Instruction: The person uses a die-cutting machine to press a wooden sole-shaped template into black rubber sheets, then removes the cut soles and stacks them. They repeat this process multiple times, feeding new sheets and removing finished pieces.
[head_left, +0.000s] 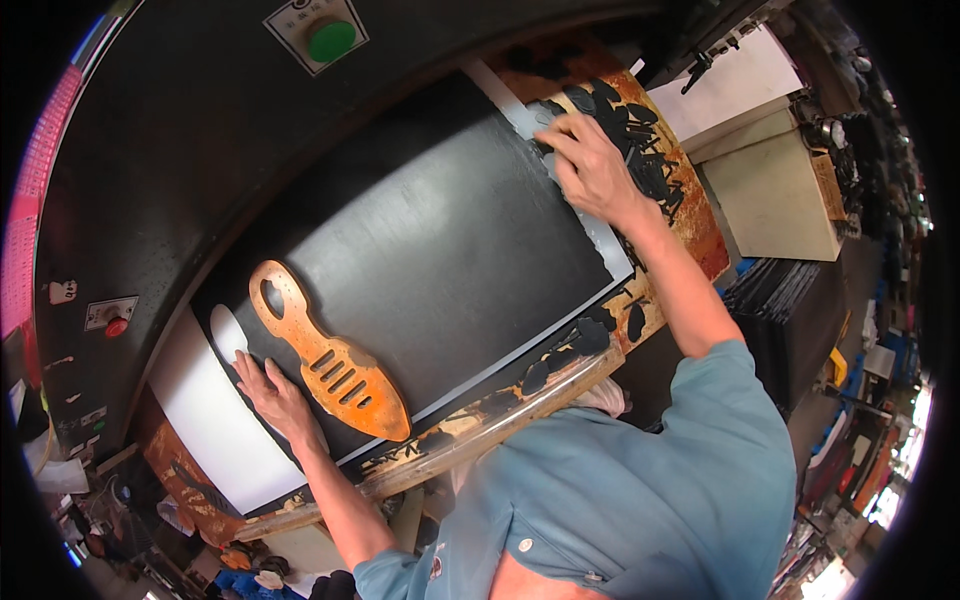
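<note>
A large black sheet (430, 250) lies on a pale board (205, 410) on the machine bed. On its left part rests an orange, sole-shaped cutting die (340, 370) with an oval opening and several slots. My left hand (275, 400) lies flat, fingers stretched, just left of the die, beside a pale sole-shaped gap (228, 328) in the sheet. Over the sheet's far right edge is my right hand (595, 170), its fingers bent together; whatever they pinch is too small to make out. Black cut-out pieces (645, 150) are heaped beside it.
A dark machine body with a green button (332, 42) and a red button (116, 326) rises behind the sheet. A clear rounded rail (490, 430) runs along the near edge, with black scraps (560, 355) behind it. Stacked black sheets (775, 300) stand at right.
</note>
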